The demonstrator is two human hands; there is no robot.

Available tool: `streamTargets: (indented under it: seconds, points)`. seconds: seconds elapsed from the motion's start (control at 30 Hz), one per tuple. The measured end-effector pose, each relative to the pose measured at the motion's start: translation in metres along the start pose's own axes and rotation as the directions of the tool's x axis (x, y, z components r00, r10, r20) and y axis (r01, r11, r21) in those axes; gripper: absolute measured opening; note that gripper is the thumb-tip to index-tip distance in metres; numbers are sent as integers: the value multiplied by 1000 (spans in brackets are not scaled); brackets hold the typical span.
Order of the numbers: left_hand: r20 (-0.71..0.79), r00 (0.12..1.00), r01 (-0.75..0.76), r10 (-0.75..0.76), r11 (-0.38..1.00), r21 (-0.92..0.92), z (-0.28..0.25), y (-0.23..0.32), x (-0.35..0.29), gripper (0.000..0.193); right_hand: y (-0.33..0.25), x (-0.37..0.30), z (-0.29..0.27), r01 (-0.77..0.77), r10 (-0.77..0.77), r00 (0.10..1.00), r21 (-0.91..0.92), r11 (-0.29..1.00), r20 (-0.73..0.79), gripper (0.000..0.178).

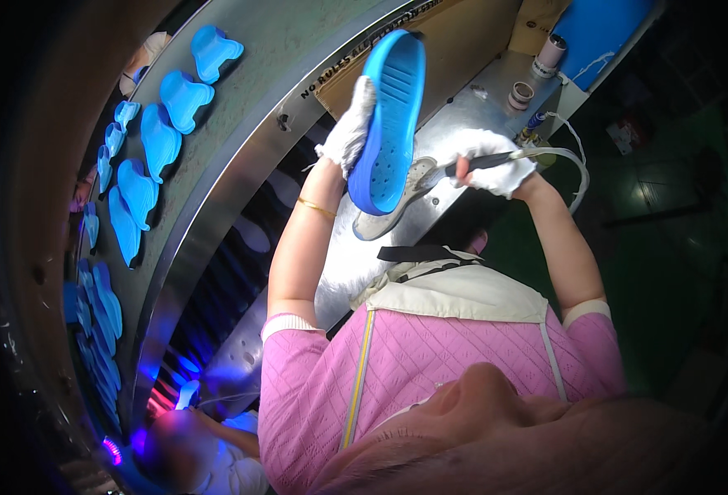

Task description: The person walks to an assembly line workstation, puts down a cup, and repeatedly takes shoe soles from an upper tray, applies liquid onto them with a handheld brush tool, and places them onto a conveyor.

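My left hand, in a white glove, grips a bright blue shoe sole along its left side. The sole is held upright, its ridged and perforated inner face showing. My right hand, gloved with a bare fingertip showing, is closed round a dark-handled tool with a pale hose at its rear. The tool's tip points left, close to the blue sole; I cannot tell if they touch. Beneath them a grey sole-shaped piece lies on the pale worktable, partly covered by the blue sole.
A curved conveyor belt on the left carries several blue soles. Cardboard stands behind the worktable. Tape rolls and a pink-topped container sit at the far right. Another person is at lower left.
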State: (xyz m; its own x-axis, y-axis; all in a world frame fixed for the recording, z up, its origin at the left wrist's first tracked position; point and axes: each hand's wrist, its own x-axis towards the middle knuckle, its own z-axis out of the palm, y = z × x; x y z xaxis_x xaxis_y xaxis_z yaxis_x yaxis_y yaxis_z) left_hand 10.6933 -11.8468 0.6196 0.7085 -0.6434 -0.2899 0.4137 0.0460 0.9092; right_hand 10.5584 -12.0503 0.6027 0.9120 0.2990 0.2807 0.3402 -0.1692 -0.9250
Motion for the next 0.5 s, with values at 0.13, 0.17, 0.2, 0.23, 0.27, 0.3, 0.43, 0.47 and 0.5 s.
streamTargets:
  seconds: [0.13, 0.17, 0.2, 0.23, 0.27, 0.3, 0.43, 0.47, 0.5]
  points:
    - [-102, 927, -362, 360, 794, -489, 28, 18, -30, 76, -6, -13, -12, 76, -20, 966, 212, 974, -256, 8]
    - [39, 875, -484, 482, 874, 44, 7, 10, -26, 74, -5, -15, -6, 62, 3, 942, 183, 981, -335, 10]
    - [174, 795, -574, 581, 629, 524, -13, 0, -24, 71, -4, -16, 1, 45, 24, 910, 156, 987, -413, 13]
    - [203, 892, -379, 405, 912, -153, -26, -19, -21, 69, -4, -15, 9, 37, 43, 891, 167, 985, -451, 16]
    - [356, 898, 85, 257, 693, -716, -23, -24, -26, 68, -2, -16, 16, 28, 67, 868, 182, 983, -493, 19]
    - [602, 743, 242, 294, 720, -651, -14, -29, -28, 69, 5, -17, 20, -14, 43, 847, 58, 998, -529, 22]
    - [2, 922, -382, 386, 914, -133, -49, -114, -1, 59, 21, -11, 31, 19, 54, 793, 113, 993, -607, 18]
    - [106, 951, -199, 290, 838, -508, -30, -105, -11, 59, 19, -8, 30, 41, 45, 766, 119, 992, -641, 18]
    - [209, 960, 47, 189, 625, -780, -10, -95, -22, 59, 20, -6, 26, 34, 31, 745, 85, 996, -666, 18]
